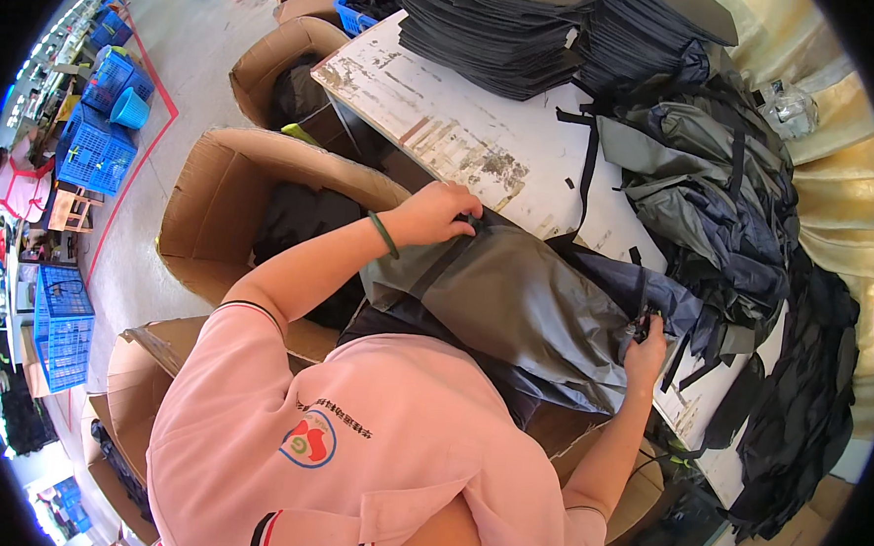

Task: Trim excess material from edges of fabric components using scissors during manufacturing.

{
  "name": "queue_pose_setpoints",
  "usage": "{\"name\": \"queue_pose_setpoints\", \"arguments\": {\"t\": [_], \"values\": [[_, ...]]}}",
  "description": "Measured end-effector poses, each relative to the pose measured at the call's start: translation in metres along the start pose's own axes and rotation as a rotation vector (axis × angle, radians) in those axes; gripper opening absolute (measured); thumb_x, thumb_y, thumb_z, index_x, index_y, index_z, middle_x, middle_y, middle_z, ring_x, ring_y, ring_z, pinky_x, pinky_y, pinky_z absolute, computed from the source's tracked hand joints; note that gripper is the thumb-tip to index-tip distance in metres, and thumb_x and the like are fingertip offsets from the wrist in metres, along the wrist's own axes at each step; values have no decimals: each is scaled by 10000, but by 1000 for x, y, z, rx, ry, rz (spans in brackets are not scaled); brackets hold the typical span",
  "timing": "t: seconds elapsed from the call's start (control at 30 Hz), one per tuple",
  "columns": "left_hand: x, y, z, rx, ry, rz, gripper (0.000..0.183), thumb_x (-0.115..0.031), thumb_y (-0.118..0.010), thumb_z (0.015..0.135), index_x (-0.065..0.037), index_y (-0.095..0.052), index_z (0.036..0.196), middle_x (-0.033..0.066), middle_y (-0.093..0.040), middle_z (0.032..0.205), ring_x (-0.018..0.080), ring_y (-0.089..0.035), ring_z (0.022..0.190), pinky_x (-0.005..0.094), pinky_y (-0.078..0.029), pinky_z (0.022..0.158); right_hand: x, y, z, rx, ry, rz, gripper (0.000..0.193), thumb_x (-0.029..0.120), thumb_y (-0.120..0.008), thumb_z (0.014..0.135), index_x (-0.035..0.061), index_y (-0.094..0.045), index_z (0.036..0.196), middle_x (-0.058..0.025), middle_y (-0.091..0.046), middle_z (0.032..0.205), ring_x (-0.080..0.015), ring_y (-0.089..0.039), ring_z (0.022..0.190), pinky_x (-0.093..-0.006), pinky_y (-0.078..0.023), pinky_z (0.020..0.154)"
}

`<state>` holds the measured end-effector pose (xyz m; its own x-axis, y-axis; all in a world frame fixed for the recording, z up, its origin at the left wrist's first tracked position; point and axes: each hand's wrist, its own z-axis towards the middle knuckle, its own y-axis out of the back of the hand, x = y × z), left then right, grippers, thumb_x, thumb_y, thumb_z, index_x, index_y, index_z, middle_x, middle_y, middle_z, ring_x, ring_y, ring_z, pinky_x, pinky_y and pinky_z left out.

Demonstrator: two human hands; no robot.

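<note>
A dark grey fabric bag (516,282) with black straps lies across the table's near edge, its lower part hanging toward my body. My left hand (435,215), with a green bangle on the wrist, pinches the bag's upper left edge at a black strip. At the other end, my right hand (647,355) closes on a small black buckle (642,324) on a strap; its exact shape is partly hidden by my fingers. Between my hands the bag's grey face is loosely stretched and wrinkled.
On the worn white table (445,125) stand stacks of black flat panels (489,38). A heap of grey and black bags (709,179) lies to the right, with black straps (806,391) beyond it. Open cardboard boxes (198,206) stand at left, blue crates (95,151) farther off.
</note>
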<state>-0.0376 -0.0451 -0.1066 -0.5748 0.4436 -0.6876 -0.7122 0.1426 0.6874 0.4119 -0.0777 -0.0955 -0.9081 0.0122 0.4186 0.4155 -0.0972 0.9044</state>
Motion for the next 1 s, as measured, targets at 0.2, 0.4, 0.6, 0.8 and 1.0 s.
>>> {"name": "queue_pose_setpoints", "arguments": {"t": [0.2, 0.4, 0.6, 0.8, 1.0], "values": [[4, -7, 3, 67, 100, 69, 163, -125, -706, 760, -42, -593, 844, 106, -595, 835, 313, -573, 844, 391, -464, 731, -3, -4, 1, 9, -11, 20, 373, -51, -613, 712, 64, -551, 1062, -221, -631, 925, -434, -588, 883, -462, -454, 754], [-10, 34, 2, -32, -63, -374, 125, -103, -621, 863, -42, -513, 868, 52, -574, 744, 179, -556, 719, 321, -438, 659, -33, 2, -1, -36, 11, 172, 438, -107, -567, 669, 46, -545, 1079, -207, -641, 960, -405, -607, 898, -419, -469, 776], [-40, 62, 23, 270, 246, -682, 161, -154, -621, 905, -60, -504, 964, -47, -489, 727, 43, -431, 682, 234, -382, 605, -15, 5, -2, 40, -31, 89, 420, -109, -559, 650, 55, -542, 1036, -193, -639, 962, -405, -604, 906, -424, -470, 783], [-32, 52, 7, 485, 148, -671, 406, -82, -775, 758, -62, -522, 1075, -22, -551, 958, 54, -489, 874, 216, -403, 795, -21, 5, -8, 24, -19, 32, 415, -87, -577, 652, 73, -555, 1034, -187, -637, 931, -409, -599, 902, -447, -468, 777], [-39, 48, -2, 427, 382, -942, 399, -11, -785, 719, -48, -518, 1013, -17, -565, 939, 61, -517, 869, 224, -427, 771, 52, 38, 1, 7, 61, -39, 421, 145, -784, 686, 16, -546, 1010, -151, -638, 850, -345, -614, 810, -397, -474, 736]]}}
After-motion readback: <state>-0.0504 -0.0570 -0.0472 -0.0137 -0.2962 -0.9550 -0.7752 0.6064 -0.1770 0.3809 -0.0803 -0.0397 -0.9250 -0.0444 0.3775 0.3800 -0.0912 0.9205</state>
